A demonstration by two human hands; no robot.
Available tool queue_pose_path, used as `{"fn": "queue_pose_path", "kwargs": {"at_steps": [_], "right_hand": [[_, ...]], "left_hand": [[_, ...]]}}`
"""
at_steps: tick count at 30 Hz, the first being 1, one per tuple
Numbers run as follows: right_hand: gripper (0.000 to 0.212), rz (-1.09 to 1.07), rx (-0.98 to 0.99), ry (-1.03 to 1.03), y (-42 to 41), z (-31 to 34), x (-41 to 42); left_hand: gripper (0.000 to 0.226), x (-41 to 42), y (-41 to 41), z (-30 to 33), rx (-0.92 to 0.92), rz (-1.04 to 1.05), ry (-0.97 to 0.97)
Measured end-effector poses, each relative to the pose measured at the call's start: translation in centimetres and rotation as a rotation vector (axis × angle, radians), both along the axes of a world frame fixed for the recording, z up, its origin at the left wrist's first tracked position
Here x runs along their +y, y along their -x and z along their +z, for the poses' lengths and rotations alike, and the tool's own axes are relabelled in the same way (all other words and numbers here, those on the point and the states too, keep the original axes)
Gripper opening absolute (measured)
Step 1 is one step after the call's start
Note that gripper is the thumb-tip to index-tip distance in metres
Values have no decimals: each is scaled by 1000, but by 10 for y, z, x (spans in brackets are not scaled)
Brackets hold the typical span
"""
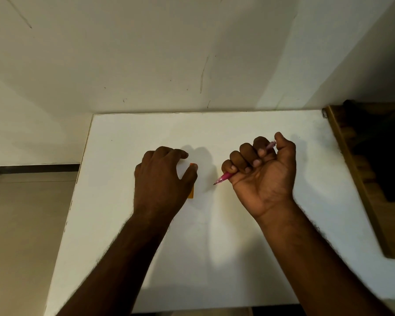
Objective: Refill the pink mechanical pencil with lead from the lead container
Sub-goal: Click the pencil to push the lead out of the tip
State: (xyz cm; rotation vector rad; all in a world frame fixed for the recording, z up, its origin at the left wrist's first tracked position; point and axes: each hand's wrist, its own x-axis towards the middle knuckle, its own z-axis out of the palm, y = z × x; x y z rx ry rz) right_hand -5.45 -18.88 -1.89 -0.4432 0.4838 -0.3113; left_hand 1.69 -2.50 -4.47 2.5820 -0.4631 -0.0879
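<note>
Two bare forearms enter from the bottom edge, no sleeves visible anywhere up to the frame border. Fine hair shows along the outer edges of both forearms. Left hand (pixel 160 176) and right hand (pixel 263 172) carry no rings, watch, bracelets or gloves. Fingernails short, unpainted.

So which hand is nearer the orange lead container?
Left. The left hand is over the lead container, thumb at its top end, mostly hiding it. The right hand is off to its right, gripping the pink pencil.
</note>
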Motion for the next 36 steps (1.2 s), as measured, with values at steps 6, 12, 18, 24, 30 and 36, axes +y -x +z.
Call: {"fn": "queue_pose_path", "kwargs": {"at_steps": [6,12,18,24,30,36], "right_hand": [[45,5,-3,-21,0,0,0],[45,-5,-6,-32,1,-2,-1],[44,-19,-15,-53,1,-2,-1],[42,-58,-55,-132,2,-4,-6],[40,-122,-76,-167,3,-4,-9],[41,-125,-70,-164,3,-4,-11]], "left_hand": [[35,0,0,0,1,-4,0],[36,0,0,0,5,-4,4],[35,1,0,-1,0,-8,4],[35,0,0,-3,-8,-13,9],[34,-1,0,-3,-7,-13,15],[35,-1,-1,-3,-5,-14,11]]}}
